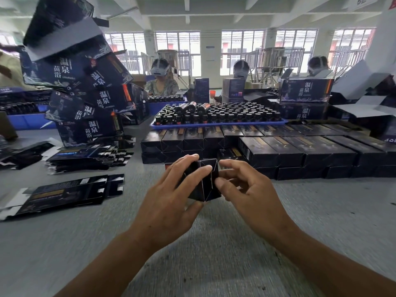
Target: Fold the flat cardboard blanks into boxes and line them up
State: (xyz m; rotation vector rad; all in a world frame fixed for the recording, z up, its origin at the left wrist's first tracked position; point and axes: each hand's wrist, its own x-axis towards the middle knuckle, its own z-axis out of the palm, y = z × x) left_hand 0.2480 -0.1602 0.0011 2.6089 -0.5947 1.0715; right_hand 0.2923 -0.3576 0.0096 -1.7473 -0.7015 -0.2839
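1. Two hands work one small dark box (206, 181) above the counter (214, 254): left hand (171, 200) grips it, right hand (246, 189) pinches its edge.
2. Flat blanks (64, 192) lie left; folded boxes (300, 151) line up behind.
3. Blue tray (218, 123) holds dark bottles; cartons (305, 90) read "温泉苗浴".

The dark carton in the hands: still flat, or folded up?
Folded up: the carton shows several faces meeting at creased edges, gripped by the left hand and right hand.
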